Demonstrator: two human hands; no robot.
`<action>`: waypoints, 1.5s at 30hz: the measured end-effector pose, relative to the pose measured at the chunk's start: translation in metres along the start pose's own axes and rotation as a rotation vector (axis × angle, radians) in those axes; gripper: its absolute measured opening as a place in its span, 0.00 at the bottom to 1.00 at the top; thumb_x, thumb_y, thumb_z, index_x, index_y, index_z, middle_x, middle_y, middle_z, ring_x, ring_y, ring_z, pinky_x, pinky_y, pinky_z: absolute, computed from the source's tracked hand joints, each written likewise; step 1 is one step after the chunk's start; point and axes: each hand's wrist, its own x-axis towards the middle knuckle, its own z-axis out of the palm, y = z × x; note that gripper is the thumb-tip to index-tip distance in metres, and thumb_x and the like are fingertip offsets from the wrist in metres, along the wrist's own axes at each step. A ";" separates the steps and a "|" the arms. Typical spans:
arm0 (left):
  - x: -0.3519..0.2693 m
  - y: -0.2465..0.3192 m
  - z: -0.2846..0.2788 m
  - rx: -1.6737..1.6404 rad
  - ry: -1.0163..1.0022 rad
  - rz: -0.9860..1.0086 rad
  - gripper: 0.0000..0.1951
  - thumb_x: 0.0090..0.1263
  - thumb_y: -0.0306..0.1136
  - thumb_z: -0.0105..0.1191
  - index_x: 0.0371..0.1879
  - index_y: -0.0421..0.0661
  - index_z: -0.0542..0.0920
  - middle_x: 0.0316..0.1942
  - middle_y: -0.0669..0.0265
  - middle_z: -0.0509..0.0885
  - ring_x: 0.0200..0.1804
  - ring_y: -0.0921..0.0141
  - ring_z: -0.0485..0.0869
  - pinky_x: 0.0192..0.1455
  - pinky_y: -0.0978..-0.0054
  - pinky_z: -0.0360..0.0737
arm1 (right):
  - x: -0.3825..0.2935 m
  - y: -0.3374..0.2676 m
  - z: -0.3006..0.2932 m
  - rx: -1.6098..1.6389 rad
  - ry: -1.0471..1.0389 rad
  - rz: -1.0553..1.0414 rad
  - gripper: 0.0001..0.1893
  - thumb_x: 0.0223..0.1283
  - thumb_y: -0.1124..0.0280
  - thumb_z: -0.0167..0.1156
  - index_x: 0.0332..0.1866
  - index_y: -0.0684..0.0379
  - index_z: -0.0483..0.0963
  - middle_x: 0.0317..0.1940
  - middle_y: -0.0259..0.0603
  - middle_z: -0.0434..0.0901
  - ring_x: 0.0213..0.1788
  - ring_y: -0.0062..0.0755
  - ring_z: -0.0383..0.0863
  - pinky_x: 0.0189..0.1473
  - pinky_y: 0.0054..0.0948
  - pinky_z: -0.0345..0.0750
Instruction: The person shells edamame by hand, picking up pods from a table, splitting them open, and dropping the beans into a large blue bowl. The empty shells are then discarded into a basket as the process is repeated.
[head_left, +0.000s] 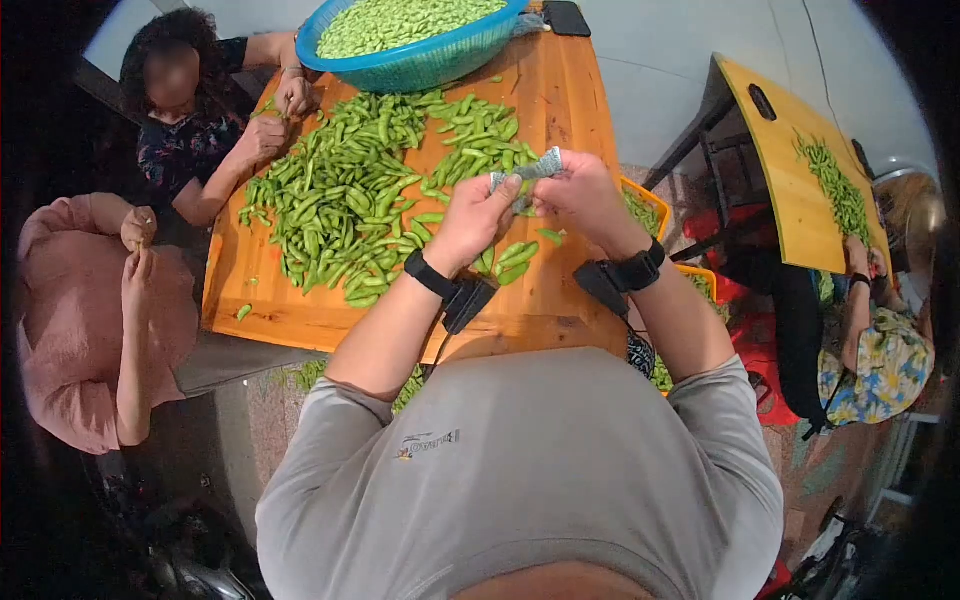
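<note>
A small grey-and-white strip (536, 171), perhaps a packet, is stretched between my two hands above the wooden table (564, 296). My left hand (478, 214) pinches one end between thumb and fingers. The other end is gripped by my right hand (586, 196), its fingers curled. Whether the strip is torn I cannot tell. A few green soybean pods (516, 259) lie just below my hands. Beyond them is a small heap of pods (480, 135), partly hidden by my left hand. To its left spreads a larger pile of pods (337, 202).
A blue plastic basket (420, 71) of shelled beans (409, 26) stands at the far edge, beside a dark phone-like object (567, 19). Two people sit along the left. Yellow-rimmed crates (660, 206) hold greens at right. Another person works at a yellow table (795, 195).
</note>
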 end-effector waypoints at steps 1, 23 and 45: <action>0.001 0.000 0.000 -0.001 0.001 0.001 0.14 0.76 0.41 0.46 0.33 0.43 0.78 0.19 0.76 0.70 0.18 0.83 0.61 0.21 0.84 0.58 | -0.001 0.001 0.000 -0.008 -0.001 -0.040 0.06 0.54 0.77 0.59 0.37 0.65 0.78 0.28 0.31 0.80 0.27 0.17 0.77 0.32 0.19 0.76; 0.012 -0.021 0.001 0.251 0.296 0.371 0.12 0.75 0.34 0.46 0.31 0.40 0.76 0.20 0.66 0.77 0.19 0.70 0.74 0.22 0.74 0.69 | -0.003 0.024 0.027 -0.686 0.309 -0.366 0.05 0.55 0.75 0.60 0.35 0.64 0.76 0.24 0.34 0.79 0.24 0.19 0.76 0.28 0.22 0.73; -0.003 -0.011 0.020 0.038 0.072 0.148 0.04 0.67 0.25 0.46 0.33 0.41 0.76 0.21 0.72 0.76 0.18 0.82 0.68 0.18 0.84 0.62 | -0.023 0.012 -0.003 -0.215 0.134 -0.023 0.08 0.58 0.71 0.62 0.34 0.67 0.78 0.22 0.33 0.80 0.24 0.16 0.79 0.26 0.20 0.75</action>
